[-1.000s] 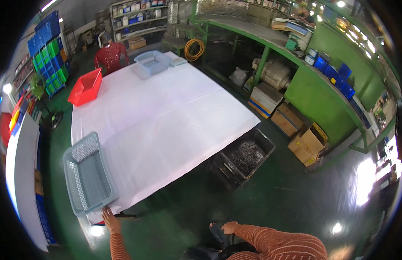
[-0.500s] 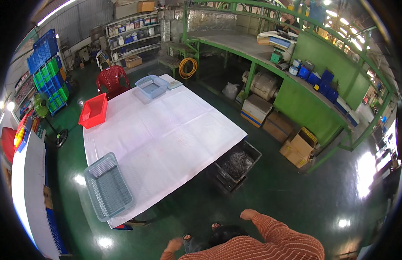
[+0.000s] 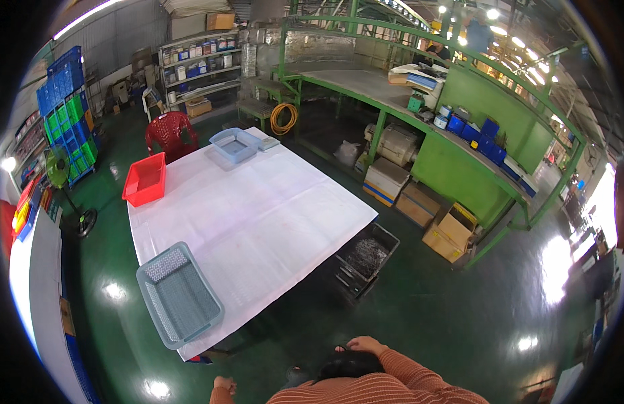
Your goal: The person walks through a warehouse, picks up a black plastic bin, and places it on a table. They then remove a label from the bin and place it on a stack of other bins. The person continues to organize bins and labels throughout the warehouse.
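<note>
Hanging curled, left hand [image 3: 224, 385], grasp unclear, near grey basket [image 3: 180, 296]; right hand [image 3: 367, 345] half-open, empty

Workshop or factory hall, by look of it. Glossy green floor [image 3: 420, 316], bright ceiling lights [image 3: 492, 13] running off to right. Metal shelving [image 3: 218, 89] stocked with tins and bottles; stacked blue and green crates [image 3: 66, 128]. Green steel-framed platform [image 3: 453, 176], drum-shaped machine [image 3: 395, 145] and cardboard boxes [image 3: 446, 237] beneath. Coiled orange hose [image 3: 275, 124], pedestal fan [image 3: 56, 168]. Large white-covered desk [image 3: 278, 222] bearing grey-blue plastic basket [image 3: 181, 296].
</note>
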The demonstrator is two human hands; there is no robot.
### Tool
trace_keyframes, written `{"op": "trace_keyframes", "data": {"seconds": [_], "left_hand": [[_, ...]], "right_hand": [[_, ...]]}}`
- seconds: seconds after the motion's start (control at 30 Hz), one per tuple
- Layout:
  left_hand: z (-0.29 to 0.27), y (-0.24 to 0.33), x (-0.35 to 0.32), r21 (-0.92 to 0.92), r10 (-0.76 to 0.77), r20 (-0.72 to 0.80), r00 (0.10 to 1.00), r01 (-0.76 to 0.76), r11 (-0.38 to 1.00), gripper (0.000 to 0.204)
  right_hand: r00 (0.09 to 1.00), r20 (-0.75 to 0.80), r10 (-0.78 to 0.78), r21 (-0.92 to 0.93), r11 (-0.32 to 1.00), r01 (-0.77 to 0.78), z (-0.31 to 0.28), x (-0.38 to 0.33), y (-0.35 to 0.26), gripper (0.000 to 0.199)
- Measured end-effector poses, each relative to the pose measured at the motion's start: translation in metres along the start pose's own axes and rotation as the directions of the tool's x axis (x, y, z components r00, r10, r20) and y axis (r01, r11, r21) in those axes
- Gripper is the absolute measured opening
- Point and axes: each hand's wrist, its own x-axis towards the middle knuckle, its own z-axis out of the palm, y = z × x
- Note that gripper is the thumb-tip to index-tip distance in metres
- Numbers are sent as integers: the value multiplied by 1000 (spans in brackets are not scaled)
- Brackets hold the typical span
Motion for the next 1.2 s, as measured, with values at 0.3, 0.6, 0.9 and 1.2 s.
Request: {"op": "trace_keyframes", "data": {"seconds": [0.3, 0.6, 0.9, 1.2], "left_hand": [[104, 205, -132, 368, 64, 370, 927, -209, 906, 51], [226, 192, -143, 628, 189, 653, 733, -664, 406, 42], [195, 156, 3, 835, 182, 464, 867, -359, -416, 43], [404, 156, -79, 727, 667, 456, 589, -679, 103, 35]], "right_hand": [[850, -114, 514, 323, 829, -457, 81, -95, 131, 35], [667, -24, 745, 560, 563, -609, 134, -194, 148, 26], [739, -292, 607, 591, 722, -359, 179, -181, 246, 28], [720, -159, 676, 639, 626, -447, 169, -274, 335, 26]]}}
